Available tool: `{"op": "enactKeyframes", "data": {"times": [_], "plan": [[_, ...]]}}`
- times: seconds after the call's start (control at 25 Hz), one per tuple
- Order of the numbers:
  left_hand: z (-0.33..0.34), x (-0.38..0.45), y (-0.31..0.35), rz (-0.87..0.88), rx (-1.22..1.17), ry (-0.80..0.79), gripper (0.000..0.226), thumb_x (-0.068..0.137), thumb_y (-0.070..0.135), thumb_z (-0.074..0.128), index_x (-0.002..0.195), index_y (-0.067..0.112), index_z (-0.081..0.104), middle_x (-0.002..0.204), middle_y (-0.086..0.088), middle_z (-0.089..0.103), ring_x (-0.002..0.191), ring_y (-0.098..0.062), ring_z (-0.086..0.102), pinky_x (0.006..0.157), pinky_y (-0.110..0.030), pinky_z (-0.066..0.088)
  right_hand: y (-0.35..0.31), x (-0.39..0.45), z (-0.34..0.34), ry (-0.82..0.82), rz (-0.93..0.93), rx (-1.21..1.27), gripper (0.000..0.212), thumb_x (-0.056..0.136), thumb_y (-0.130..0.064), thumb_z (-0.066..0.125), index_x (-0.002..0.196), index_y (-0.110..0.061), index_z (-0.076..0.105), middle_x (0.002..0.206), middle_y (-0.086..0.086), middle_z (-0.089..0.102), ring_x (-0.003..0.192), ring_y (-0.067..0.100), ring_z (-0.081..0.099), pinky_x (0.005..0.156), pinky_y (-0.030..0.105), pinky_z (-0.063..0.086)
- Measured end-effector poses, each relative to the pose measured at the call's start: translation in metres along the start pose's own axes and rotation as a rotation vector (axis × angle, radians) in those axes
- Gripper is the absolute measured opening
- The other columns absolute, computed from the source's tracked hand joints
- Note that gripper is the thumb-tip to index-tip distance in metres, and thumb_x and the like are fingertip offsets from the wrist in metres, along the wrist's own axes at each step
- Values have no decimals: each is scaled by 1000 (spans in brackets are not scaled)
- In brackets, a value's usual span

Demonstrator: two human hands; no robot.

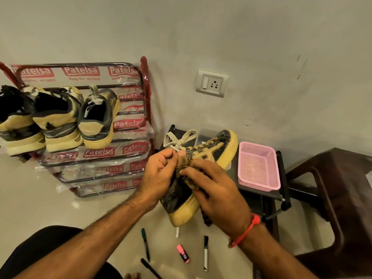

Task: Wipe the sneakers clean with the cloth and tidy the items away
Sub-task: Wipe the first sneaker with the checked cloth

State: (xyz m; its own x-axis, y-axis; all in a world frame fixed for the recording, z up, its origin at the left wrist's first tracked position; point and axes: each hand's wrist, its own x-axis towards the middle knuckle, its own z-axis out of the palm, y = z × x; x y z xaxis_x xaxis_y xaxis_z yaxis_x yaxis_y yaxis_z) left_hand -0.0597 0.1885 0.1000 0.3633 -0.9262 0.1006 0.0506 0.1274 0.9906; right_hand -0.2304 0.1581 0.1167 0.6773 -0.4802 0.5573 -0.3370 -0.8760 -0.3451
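We held one sneaker [203,168] up off the floor between both hands, toe tilted away toward the pink basket [257,166] and heel toward us, sole turned down and to the right. Our left hand [159,178] gripped it at the collar, fingers curled round the upper just under the knotted laces. Our right hand [219,190] lay over the sneaker's side, its fingers pinching a brownish cloth [184,168] against the upper; the cloth sat bunched between the two hands, touching both.

Left of the sneaker stood a red rack [144,97] wrapped in printed plastic, with three more sneakers [58,117] on its top shelf, heels toward us. The basket sat just right of the sneaker's toe on a dark stand [285,190], with a brown chair [342,188] beyond. Below the sneaker, on the floor, lay a green marker [145,244], a pink highlighter [183,253], a black-and-white marker [205,252] and a black pen [151,268]. A wall socket [212,83] was above the sneaker.
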Motion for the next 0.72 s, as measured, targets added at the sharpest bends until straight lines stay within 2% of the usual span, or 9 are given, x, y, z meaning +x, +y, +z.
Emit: {"op": "enactKeyframes", "data": {"times": [0.04,0.12,0.2,0.28,0.36,0.4,0.56,0.64,0.72], "plan": [[-2,0,1,16,-1,-39,31,102,28,56,90,1,65,83,-32,60,73,-30,57,66,-41,49,8,1,-5,3,-15,-11,31,93,-19,56,121,-10,66,124,10,60,115,23,56,102,30,47],[-1,-3,4,42,36,-135,33,98,33,59,85,4,64,68,-25,56,61,-25,54,55,-28,44,46,13,-24,85,138,-68,32,89,-8,60,121,-9,66,122,10,61,113,25,56,101,37,48],[4,-7,3,119,138,-203,31,100,28,59,77,7,60,51,0,50,46,-10,45,47,-18,36,64,20,-38,118,330,-85,36,88,0,63,121,-12,66,119,7,61,109,22,57,94,44,52],[6,-8,-1,185,213,-223,34,101,30,59,77,6,60,50,-2,49,43,-14,44,43,-25,36,38,14,-30,76,276,4,34,89,-4,62,121,-16,66,120,3,61,112,18,57,97,38,51],[3,-7,-5,247,228,-215,42,98,42,60,78,4,61,55,-17,50,48,-36,46,43,-38,38,16,6,-25,33,129,78,32,90,-9,59,121,-13,66,122,4,61,116,15,55,101,27,46],[2,-6,-5,266,235,-220,42,97,43,60,78,5,62,58,-20,52,50,-39,48,44,-40,41,26,7,-29,38,125,64,32,90,-8,59,121,-11,66,122,5,62,116,13,54,103,26,45],[5,-7,-8,309,329,-234,35,98,38,57,78,10,63,62,-11,58,55,-29,56,51,-37,50,59,14,-43,61,378,-32,35,91,-2,61,122,-18,65,119,1,62,110,9,53,98,37,50],[4,-7,-12,297,307,-219,38,99,38,56,78,6,62,62,-13,55,54,-32,53,49,-40,46,27,13,-33,22,300,97,34,91,-2,62,120,-19,66,117,-2,63,110,9,56,96,25,48],[2,-7,-13,287,284,-199,37,99,34,55,79,4,61,60,-9,53,51,-22,49,47,-31,41,10,10,-30,53,233,173,30,92,-4,62,118,-18,66,116,-2,64,110,6,57,96,15,44]]}}
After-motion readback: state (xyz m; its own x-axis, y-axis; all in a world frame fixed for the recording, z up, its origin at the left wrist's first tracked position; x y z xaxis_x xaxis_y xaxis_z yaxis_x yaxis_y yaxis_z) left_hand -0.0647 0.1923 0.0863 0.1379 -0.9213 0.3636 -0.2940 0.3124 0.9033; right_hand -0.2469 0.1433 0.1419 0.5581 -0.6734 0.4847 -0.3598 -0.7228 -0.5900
